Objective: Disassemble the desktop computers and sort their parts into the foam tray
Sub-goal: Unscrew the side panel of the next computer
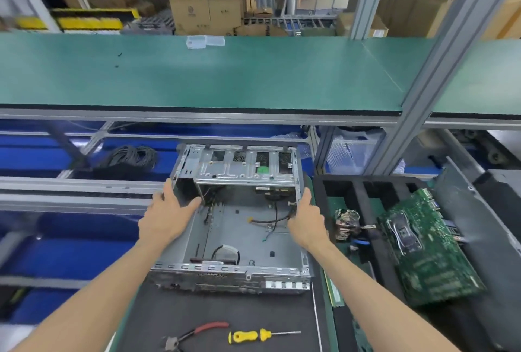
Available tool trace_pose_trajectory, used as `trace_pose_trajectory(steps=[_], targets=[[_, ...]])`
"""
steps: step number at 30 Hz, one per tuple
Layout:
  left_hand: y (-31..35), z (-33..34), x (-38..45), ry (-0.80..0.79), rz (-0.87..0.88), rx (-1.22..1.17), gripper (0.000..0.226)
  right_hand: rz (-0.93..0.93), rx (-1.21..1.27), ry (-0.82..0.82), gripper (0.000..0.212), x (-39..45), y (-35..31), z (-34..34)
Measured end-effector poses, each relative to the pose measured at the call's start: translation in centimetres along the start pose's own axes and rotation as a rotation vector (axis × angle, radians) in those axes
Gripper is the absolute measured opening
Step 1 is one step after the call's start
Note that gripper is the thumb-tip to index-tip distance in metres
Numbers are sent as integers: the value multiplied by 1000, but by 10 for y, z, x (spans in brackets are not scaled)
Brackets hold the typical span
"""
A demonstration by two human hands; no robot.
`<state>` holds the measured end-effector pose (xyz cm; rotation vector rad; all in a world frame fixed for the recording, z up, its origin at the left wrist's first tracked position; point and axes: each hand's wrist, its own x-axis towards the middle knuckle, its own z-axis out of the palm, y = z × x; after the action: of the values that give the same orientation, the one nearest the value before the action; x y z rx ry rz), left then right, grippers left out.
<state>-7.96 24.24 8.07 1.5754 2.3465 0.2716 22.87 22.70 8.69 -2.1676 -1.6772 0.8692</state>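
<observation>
An opened computer case (236,219) is held on the counter (180,312) by both sides: the left hand (166,217) grips its left wall, the right hand (306,220) its right wall. To the right, a motherboard (425,247) lies in the foam tray (366,210). Nearest, pliers (194,334) and a yellow screwdriver (253,335) are seen.

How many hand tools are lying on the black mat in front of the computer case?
2: red-handled pliers at the mat's near left, and a yellow-handled screwdriver just right of them. Others may lie out of view.
</observation>
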Motion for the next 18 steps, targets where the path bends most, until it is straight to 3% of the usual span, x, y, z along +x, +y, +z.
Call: trace_pose_trajectory(steps=[6, 13, 18], targets=[[1, 3, -5, 44, 64, 56, 88, 0, 19, 35, 84, 0, -1, 2], [5, 11, -6, 206, 327, 162, 69, -21, 30, 51, 76, -11, 5, 1], [23, 18, -22, 135, 416, 134, 66, -31, 33, 80, 67, -25, 13, 1]])
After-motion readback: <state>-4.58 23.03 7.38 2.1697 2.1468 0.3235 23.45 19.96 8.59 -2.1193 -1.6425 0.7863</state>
